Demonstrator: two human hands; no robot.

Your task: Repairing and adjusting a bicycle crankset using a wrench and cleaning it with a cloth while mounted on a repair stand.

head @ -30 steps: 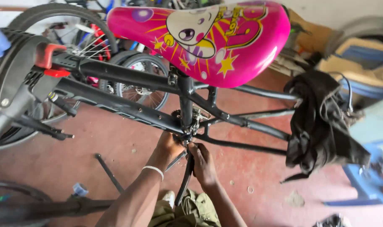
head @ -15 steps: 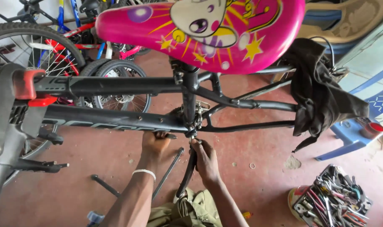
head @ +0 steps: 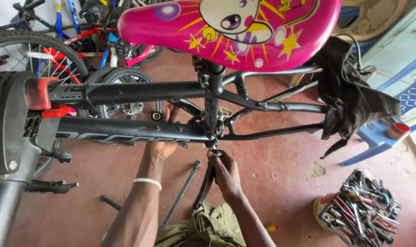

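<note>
**Desk:** What did the head camera show at that moment?

**Operator:** I saw my left hand (head: 164, 145) pressed up against the underside of the black metal bicycle frame (head: 125, 130), fingers curled round the lower tube, with a white band (head: 147, 182) on that wrist. My right hand (head: 224, 171) was closed on the top of a black crank arm (head: 204, 187), just under the frame's bottom junction (head: 213, 141), fingertips bunched at the fitting there. I could not tell whether they pinched a small part.

**Desk:** And around the hands?

**Operator:** Directly above both hands sat a bright pink plastic saddle with a cartoon face and yellow stars (head: 230, 32). Beyond the right hand, to its right, a black cloth (head: 349, 96) hung off the frame's rear stays. Further right and nearer me than that hand, a round tub crammed with hand tools (head: 361, 212) stood on the red concrete floor (head: 285, 192), near a blue plastic stool (head: 390, 132). Between my two hands, a thin dark rod (head: 182, 192) lay slanted on the floor. To the left of my left hand, a spoked wheel with a disc rotor (head: 125, 107) showed behind the frame, and other bicycles (head: 80, 27) stood beyond it.
</note>
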